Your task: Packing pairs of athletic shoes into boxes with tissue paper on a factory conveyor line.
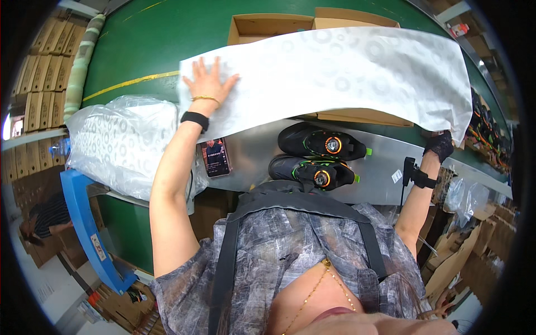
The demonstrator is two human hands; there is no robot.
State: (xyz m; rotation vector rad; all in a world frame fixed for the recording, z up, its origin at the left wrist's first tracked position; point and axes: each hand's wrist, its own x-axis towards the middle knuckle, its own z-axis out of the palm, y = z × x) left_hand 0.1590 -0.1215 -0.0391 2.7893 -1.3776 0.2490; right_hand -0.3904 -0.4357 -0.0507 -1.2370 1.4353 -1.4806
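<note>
A wide white sheet of wrapping paper (335, 70) with grey ring prints stretches across the workbench in front of me. My left hand (207, 84) lies spread flat on its left end, fingers apart. At the far right corner of the sheet, my right hand (440, 146), in a dark lace-like glove, is closed on the paper's edge; its fingertips are partly hidden. Below the sheet, close to my body, a pair of black shoes with orange-ringed dials and green heel tabs lies side by side: an upper shoe (301, 142) and a lower shoe (301, 170).
An open cardboard box (259, 25) is partly covered by the paper. A phone (215, 158) lies on the metal bench top (254, 145). Left of it sits a plastic bag of printed paper sheets (125, 145), above a blue frame (89, 229). More shoes (488, 134) line the right side.
</note>
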